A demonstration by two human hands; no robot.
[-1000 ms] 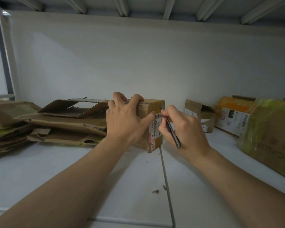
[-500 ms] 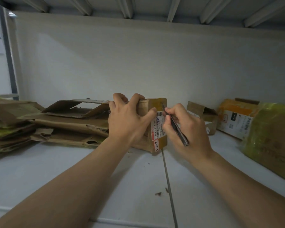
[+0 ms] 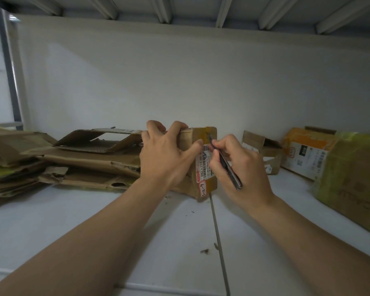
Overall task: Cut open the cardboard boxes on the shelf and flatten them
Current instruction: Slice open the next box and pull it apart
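Observation:
A small brown cardboard box (image 3: 209,184) with a white shipping label stands on the white shelf (image 3: 94,227) in the middle. My left hand (image 3: 165,154) grips it from the left, fingers curled over its top edge and thumb on the labelled end face. My right hand (image 3: 237,165) holds a thin dark knife (image 3: 226,165) like a pen, its tip touching the upper part of the box's end face near the tape.
Flattened cardboard (image 3: 77,165) is piled at the left. To the right sit a small open box (image 3: 263,150), an orange-taped box (image 3: 303,154) and a green-wrapped box (image 3: 350,176). A seam (image 3: 218,242) runs through the shelf; scraps lie near it. The wall is close behind.
The knife tip has moved up along the box's end face, from around the label toward the top edge. My left hand keeps its grip on the box.

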